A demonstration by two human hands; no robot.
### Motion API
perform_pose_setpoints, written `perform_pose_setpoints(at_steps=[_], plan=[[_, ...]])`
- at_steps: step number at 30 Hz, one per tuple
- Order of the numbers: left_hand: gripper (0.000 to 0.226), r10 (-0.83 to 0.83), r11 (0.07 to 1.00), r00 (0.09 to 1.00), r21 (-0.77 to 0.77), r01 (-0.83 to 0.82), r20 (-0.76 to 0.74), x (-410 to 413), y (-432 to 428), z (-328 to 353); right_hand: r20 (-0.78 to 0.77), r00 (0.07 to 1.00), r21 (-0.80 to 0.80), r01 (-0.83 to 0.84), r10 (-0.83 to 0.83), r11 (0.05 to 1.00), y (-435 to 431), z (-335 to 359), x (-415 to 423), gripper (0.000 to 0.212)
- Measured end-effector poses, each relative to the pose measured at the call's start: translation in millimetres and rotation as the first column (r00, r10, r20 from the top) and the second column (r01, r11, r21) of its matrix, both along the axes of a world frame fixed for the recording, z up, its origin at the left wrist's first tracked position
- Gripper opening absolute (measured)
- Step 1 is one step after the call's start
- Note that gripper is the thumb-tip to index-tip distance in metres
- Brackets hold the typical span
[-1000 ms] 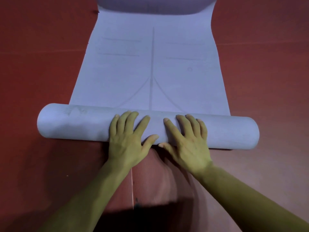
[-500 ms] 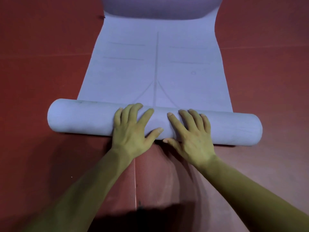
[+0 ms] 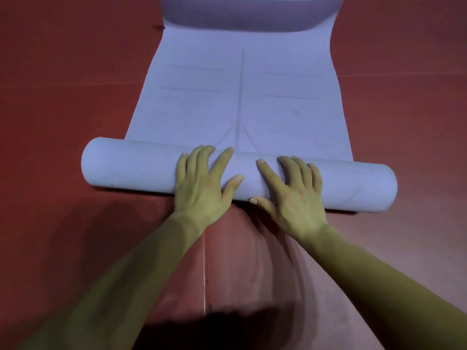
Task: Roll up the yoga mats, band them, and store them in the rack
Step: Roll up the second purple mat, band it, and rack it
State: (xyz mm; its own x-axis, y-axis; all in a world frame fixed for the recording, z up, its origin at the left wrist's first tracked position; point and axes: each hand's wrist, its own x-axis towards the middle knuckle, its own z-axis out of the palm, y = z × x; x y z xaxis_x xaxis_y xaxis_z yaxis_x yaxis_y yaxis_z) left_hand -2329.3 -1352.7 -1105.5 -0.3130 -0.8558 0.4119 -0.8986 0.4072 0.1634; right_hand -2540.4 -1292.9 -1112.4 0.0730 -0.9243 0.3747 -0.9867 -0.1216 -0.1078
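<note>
Yoga mat (image 3: 242,107) lies partly rolled on the red floor (image 3: 63,97), and I press my left hand (image 3: 202,188) and right hand (image 3: 293,198) flat, fingers spread, side by side on the middle of the roll (image 3: 126,168), so it should turn evenly and tight.

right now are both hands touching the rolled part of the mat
Touching. The head view shows the left hand and the right hand lying flat on the roll of the yoga mat, straight fingers spread over its top, no gap.
</note>
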Motion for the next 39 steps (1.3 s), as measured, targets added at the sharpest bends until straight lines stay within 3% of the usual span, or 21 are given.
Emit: perform_pose_setpoints(at_steps=[13,18,22,27,32,39], plan=[[0.061,-0.036,0.999,0.995,0.0,0.036,0.09,-5.3,-28.3,-0.3,-0.033,0.999,0.01,-0.023,0.023,1.0,-17.0,2.6,-6.3,0.071],[0.059,0.019,0.997,1.0,-0.072,-0.019,-0.001,-19.3,-29.9,-2.6,-0.019,0.998,-0.037,-0.06,0.06,0.998,-34.4,-0.9,-17.2,0.068],[0.054,-0.031,0.998,0.999,-0.057,0.034,0.042,-26.3,-31.5,-7.7,0.008,0.998,0.004,-0.06,0.06,0.998,-38.3,6.3,-19.3,0.071],[0.055,0.025,0.999,0.995,0.026,-0.028,0.099,-40.6,-62.7,4.5,-0.011,0.997,0.024,-0.075,0.075,0.997,-45.5,6.7,-29.2,0.08],[0.059,0.132,0.989,0.991,0.056,-0.134,0.027,-49.1,-57.3,9.0,0.028,0.994,-0.022,-0.104,0.104,0.994,-66.8,5.5,-40.3,0.063],[0.064,-0.117,0.993,0.985,0.019,0.116,0.124,-35.4,-76.4,8.1,0.051,0.991,0.038,-0.127,0.125,0.991,-81.3,12.2,-46.9,0.062]])
